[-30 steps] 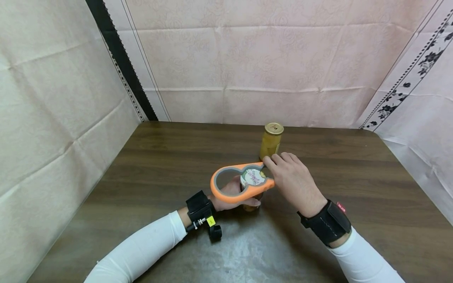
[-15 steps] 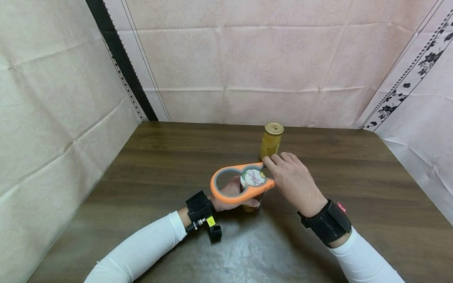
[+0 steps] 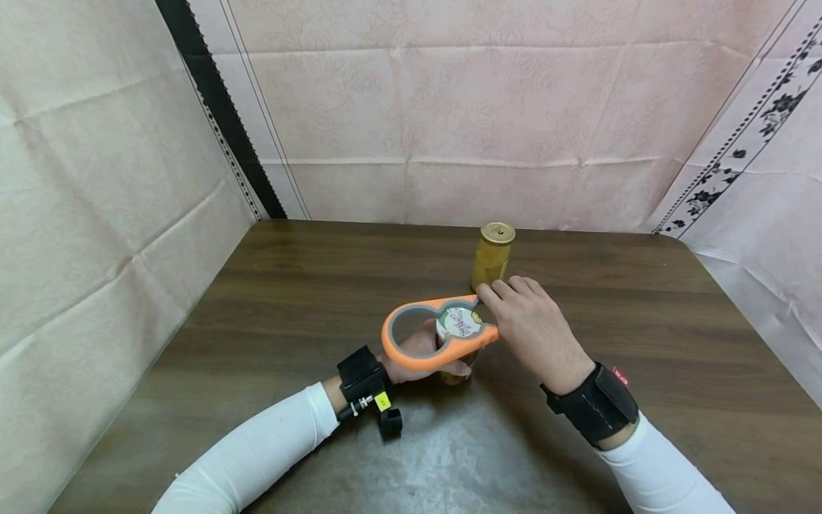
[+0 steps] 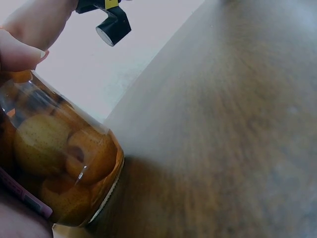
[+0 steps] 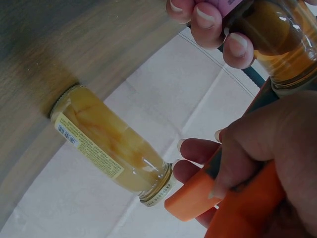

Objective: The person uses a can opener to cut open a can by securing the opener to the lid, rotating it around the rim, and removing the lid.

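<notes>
My left hand (image 3: 424,341) grips a glass jar (image 4: 64,148) of round, brownish-yellow fruit near the middle of the table. Its white printed lid (image 3: 459,323) faces up in the head view. An orange and grey jar opener (image 3: 414,363) lies level around this lid, its grey notched inner edges on either side of it and its closed loop to the left. My right hand (image 3: 529,332) holds the two handle ends, thumb and fingers curled round the orange plastic (image 5: 193,198) in the right wrist view. Most of the left palm is hidden below the opener.
A second, taller jar (image 3: 492,260) with yellow contents and a gold lid stands just behind my right fingers; its label shows in the right wrist view. Pale cloth (image 3: 488,107) hangs behind the brown wooden table (image 3: 308,285) and along both sides.
</notes>
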A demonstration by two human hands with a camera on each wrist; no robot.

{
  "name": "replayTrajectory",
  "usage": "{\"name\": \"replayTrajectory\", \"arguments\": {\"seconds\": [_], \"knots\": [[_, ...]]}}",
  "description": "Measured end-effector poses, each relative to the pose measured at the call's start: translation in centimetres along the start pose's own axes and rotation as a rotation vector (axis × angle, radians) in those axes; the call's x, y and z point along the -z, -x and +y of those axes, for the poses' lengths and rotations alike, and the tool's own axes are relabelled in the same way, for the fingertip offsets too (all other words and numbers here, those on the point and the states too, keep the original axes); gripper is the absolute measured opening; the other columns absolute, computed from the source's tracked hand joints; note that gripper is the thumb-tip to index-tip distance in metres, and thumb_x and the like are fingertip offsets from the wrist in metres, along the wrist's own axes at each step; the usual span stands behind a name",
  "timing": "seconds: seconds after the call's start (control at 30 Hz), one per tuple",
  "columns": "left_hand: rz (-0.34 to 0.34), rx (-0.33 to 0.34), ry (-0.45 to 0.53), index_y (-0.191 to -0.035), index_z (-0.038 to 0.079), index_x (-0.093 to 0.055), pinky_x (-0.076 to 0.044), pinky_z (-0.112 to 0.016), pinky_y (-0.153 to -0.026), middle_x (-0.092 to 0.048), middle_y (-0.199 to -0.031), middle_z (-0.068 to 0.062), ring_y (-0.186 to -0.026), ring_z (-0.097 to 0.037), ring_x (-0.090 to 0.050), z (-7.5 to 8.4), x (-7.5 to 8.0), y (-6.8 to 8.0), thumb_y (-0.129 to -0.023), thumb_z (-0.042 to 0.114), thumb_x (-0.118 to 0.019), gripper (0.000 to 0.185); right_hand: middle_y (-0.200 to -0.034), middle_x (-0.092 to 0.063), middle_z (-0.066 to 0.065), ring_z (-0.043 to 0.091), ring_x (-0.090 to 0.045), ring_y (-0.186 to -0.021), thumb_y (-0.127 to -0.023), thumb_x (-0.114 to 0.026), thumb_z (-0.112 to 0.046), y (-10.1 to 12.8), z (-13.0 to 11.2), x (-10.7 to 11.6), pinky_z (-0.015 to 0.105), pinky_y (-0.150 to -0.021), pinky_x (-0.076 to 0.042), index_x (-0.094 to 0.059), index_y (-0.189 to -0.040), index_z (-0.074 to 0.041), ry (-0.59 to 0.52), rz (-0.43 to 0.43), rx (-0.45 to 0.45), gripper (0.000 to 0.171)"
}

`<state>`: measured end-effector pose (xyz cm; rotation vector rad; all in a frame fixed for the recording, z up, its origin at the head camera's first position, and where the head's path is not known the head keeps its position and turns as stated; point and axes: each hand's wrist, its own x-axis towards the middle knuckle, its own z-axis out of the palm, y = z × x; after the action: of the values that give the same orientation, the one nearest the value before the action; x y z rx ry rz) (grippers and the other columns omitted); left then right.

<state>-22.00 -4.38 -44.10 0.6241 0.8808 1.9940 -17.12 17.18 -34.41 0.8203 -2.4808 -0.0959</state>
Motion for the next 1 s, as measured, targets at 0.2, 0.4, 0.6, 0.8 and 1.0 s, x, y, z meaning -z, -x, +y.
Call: {"name": "replayTrajectory", "arguments": {"seconds": [0.2,0.4,0.6,0.8,1.0], "knots": [[0.009,0.119,0.481,-0.161,0.017,-0.023,-0.046,-0.036,-0.11,-0.058,-0.144,0.001,-0.131,-0.012,-0.055,0.9,-1.8,0.5,-0.098,0.036,-0.066,0.079,-0.101,-0.07,0.011,0.03,-0.061,-0.096,-0.076,-0.086,0.001,0.0,0.0,0.1,0.046,-0.097,-0.054,-0.06,-0.117,-0.006,0.0,-0.02,-0.004,0.049],[-0.029,0.162,0.613,-0.159,0.018,-0.026,-0.046,-0.041,-0.109,-0.06,-0.14,-0.008,-0.129,-0.02,-0.057,1.4,-2.5,0.7,-0.102,0.028,-0.062,0.068,-0.101,-0.07,0.01,0.03,-0.061,-0.096,-0.077,-0.085,0.002,0.0,0.0,0.0,0.045,-0.097,-0.054,-0.059,-0.115,-0.007,-0.004,-0.023,-0.005,0.047],[-0.063,0.199,0.744,-0.163,0.027,-0.005,-0.045,-0.047,-0.11,-0.059,-0.139,-0.014,-0.128,-0.027,-0.058,2.0,-3.4,0.9,-0.104,0.022,-0.058,0.079,-0.098,-0.068,0.009,0.029,-0.06,-0.094,-0.078,-0.083,0.005,0.0,0.1,-0.1,0.045,-0.095,-0.054,-0.059,-0.112,-0.007,0.007,0.002,0.008,0.044],[-0.058,0.173,0.638,-0.164,0.025,0.002,-0.045,-0.043,-0.109,-0.059,-0.141,-0.008,-0.128,-0.02,-0.058,1.6,-2.8,0.7,-0.102,0.026,-0.062,0.089,-0.098,-0.068,0.009,0.029,-0.06,-0.093,-0.078,-0.082,0.005,0.0,0.1,-0.1,0.044,-0.096,-0.054,-0.059,-0.113,-0.007,-0.001,0.005,0.009,0.043],[-0.043,0.142,0.546,-0.162,0.022,-0.018,-0.046,-0.042,-0.109,-0.059,-0.142,-0.005,-0.129,-0.017,-0.057,0.8,-1.6,0.3,-0.098,0.025,-0.067,0.081,-0.098,-0.068,0.009,0.029,-0.059,-0.093,-0.078,-0.082,0.005,0.0,0.1,-0.1,0.044,-0.096,-0.054,-0.059,-0.113,-0.007,-0.002,0.004,0.01,0.043]]}}
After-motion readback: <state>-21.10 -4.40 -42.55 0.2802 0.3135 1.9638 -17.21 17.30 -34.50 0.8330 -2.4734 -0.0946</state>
